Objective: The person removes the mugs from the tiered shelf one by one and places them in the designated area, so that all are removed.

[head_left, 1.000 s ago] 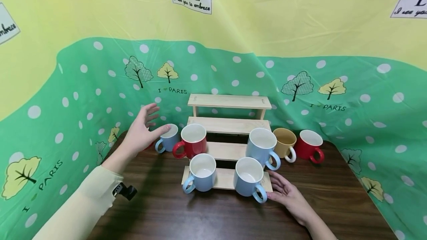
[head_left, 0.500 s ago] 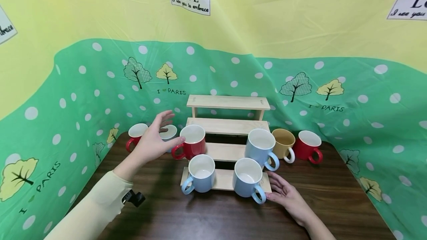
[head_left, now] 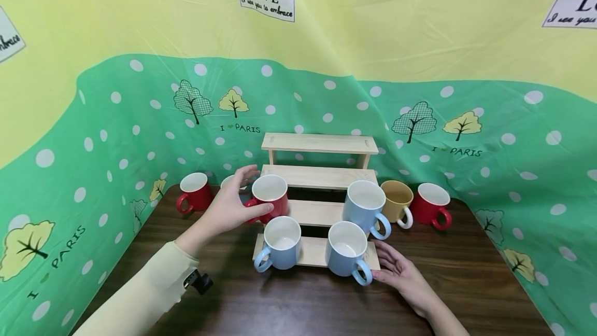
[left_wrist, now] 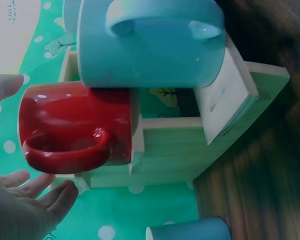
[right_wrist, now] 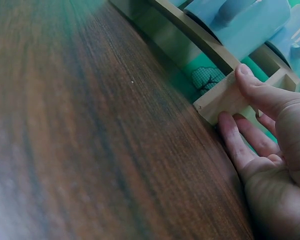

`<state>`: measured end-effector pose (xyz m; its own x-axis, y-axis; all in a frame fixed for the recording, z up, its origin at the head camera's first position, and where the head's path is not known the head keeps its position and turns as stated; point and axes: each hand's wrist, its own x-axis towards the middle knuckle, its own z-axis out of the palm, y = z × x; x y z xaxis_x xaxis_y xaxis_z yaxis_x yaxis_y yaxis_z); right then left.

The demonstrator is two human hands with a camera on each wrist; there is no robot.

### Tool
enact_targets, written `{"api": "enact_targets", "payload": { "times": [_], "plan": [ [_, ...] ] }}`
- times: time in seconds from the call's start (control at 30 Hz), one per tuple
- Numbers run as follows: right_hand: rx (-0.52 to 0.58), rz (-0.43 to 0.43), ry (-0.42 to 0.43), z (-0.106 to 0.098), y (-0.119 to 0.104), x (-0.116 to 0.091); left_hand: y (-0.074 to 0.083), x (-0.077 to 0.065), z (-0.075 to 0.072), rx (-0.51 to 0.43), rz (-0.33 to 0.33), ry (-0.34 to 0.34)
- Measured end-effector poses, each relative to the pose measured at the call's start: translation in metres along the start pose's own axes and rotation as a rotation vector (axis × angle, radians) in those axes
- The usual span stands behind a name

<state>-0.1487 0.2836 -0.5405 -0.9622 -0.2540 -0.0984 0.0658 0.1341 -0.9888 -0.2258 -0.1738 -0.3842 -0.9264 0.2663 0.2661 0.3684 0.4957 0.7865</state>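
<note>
A wooden tiered shelf (head_left: pixel 319 142) stands on the dark table. On its second tier from the bottom, at the left, sits a red mug (head_left: pixel 280 203) with its handle to the left. My left hand (head_left: pixel 227 210) is spread beside this mug, thumb in front and fingers behind. In the left wrist view, gaps show between the fingers and the red mug (left_wrist: pixel 72 117). My right hand (head_left: pixel 407 277) grips the right end of the lowest tier. There the thumb lies on the board's (right_wrist: pixel 225 100) upper edge and fingertips meet its lower edge.
Light blue mugs stand on the lowest tier, left (head_left: pixel 288 248) and right (head_left: pixel 342 253), and another blue mug (head_left: pixel 360 210) above right. A red mug (head_left: pixel 198 194) and a half-hidden blue mug (head_left: pixel 227 182) are left of the shelf; a tan mug (head_left: pixel 395 201) and red mug (head_left: pixel 428 207) right.
My left hand has moved right and slightly down, from over the blue mug at the left to the red mug on the shelf. The right hand keeps its hold on the shelf.
</note>
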Motion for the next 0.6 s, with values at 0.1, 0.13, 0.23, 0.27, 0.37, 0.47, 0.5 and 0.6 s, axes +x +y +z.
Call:
{"api": "enact_targets", "payload": {
  "times": [0.1,0.13,0.23,0.27,0.37,0.47,0.5,0.6],
  "plan": [
    [-0.001,-0.001,-0.006,0.000,0.000,0.000,0.000,0.000,0.005,-0.012,0.008,-0.009],
    [-0.001,-0.001,-0.006,0.000,0.000,0.000,0.000,0.001,0.006,-0.011,0.008,-0.007],
    [-0.001,0.003,-0.006,0.000,0.001,0.000,0.000,0.001,0.009,-0.013,0.008,0.003],
    [0.000,0.004,-0.006,0.000,0.001,0.000,0.000,0.001,0.009,-0.012,0.005,0.008],
    [0.001,0.003,-0.006,0.000,0.001,0.001,0.000,0.002,0.011,-0.002,-0.016,0.013],
    [0.000,0.001,-0.006,0.000,0.001,0.001,0.000,0.003,0.014,-0.007,-0.044,0.001],
    [0.000,0.000,-0.006,0.000,0.001,0.001,-0.001,0.003,0.015,-0.012,-0.054,-0.002],
    [0.001,-0.001,-0.006,-0.001,0.001,0.001,-0.001,0.005,0.018,-0.037,-0.069,-0.011]
  ]
}}
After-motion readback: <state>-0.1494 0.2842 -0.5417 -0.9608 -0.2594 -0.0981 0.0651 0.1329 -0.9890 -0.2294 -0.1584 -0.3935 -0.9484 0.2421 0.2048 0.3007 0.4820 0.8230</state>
